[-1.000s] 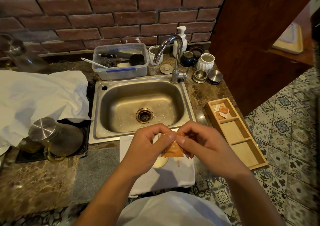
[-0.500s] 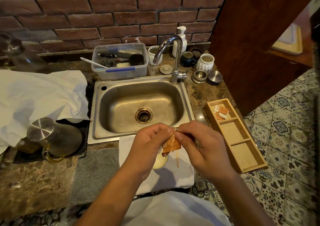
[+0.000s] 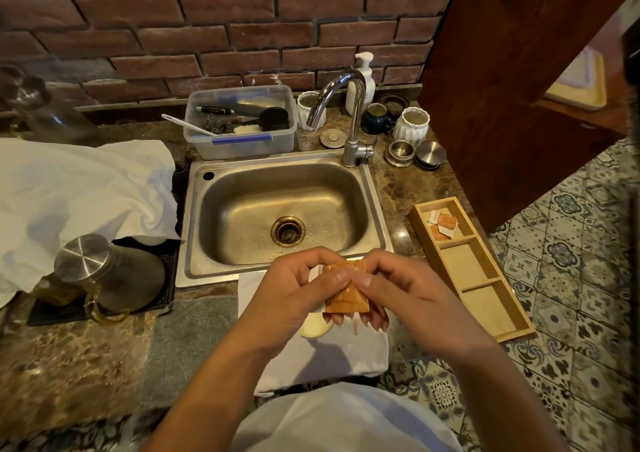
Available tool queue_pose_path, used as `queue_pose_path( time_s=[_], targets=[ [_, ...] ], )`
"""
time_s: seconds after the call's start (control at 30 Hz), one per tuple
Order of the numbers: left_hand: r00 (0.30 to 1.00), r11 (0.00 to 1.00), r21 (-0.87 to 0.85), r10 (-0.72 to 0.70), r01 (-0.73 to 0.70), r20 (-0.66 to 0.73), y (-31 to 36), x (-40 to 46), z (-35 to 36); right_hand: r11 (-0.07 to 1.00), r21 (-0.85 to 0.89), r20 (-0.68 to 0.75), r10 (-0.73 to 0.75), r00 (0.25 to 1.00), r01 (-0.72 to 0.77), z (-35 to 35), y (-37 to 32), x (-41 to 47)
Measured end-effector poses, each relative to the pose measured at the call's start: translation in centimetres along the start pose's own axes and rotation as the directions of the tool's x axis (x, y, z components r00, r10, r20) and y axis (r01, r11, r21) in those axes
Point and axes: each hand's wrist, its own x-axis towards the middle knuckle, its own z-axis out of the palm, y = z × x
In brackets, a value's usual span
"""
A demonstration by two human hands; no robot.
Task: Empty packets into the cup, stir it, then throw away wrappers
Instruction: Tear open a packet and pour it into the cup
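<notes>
Both hands pinch one small orange packet (image 3: 348,295) just in front of the sink. My left hand (image 3: 294,292) holds its left edge and my right hand (image 3: 398,289) holds its upper right corner. Under the hands a pale cup (image 3: 313,328) shows only as a sliver of rim, standing on a white cloth (image 3: 332,358). A thin wooden stick (image 3: 356,328) pokes out below the packet. Several more orange and white packets (image 3: 441,224) lie in the far compartment of a wooden tray (image 3: 485,299) on the right.
A steel sink (image 3: 284,216) with a tap (image 3: 349,115) lies straight ahead. A plastic tub (image 3: 242,122) of utensils, a soap pump (image 3: 362,84) and small cups stand behind it. A lidded glass jug (image 3: 104,275) and a white towel (image 3: 76,192) are left.
The packet hung tilted and narrow between my fingertips half a second ago; it now faces up flat and sits a little higher. Both hands stay together over the cup.
</notes>
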Motion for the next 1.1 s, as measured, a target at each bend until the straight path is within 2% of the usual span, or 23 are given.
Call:
queue_pose_path(
  time_s=[0.2, 0.4, 0.63, 0.77, 0.97, 1.03, 1.1],
  targets=[
    [1.000, 0.997, 0.077, -0.017, 0.015, 0.024, 0.4, -0.2, -0.1, 0.999, -0.015, -0.032, -0.032, 0.999, 0.031, -0.1, 0.1, -0.3],
    [0.999, 0.994, 0.106, -0.004, -0.001, 0.047, 0.4, -0.3, 0.0, 0.996, -0.077, 0.038, -0.044, 0.998, 0.047, -0.6, 0.2, -0.5],
    [0.999, 0.996, -0.073, -0.044, 0.046, 0.031, -0.4, -0.1, 0.5, 0.983, -0.076, -0.042, -0.169, 0.985, 0.166, -0.1, 0.8, -0.4],
    [0.997, 0.991, -0.115, -0.071, 0.070, -0.009, -0.6, 0.1, 0.9, 0.924, -0.294, -0.131, -0.291, 0.948, 0.243, 0.3, 1.4, -0.3],
    [0.991, 0.971, -0.210, -0.125, 0.112, -0.047, -0.7, 0.4, 1.5, 0.773, -0.560, -0.243, -0.497, 0.833, 0.297, 1.4, 2.1, 0.0],
    [0.992, 0.972, -0.211, -0.114, 0.101, -0.051, -0.7, 0.4, 1.6, 0.807, -0.530, -0.274, -0.454, 0.848, 0.261, 1.4, 2.1, 0.1],
    [0.994, 0.982, -0.170, -0.094, 0.084, -0.053, -0.7, 0.4, 1.3, 0.884, -0.418, -0.294, -0.350, 0.889, 0.210, 1.2, 1.7, 0.0]
  ],
)
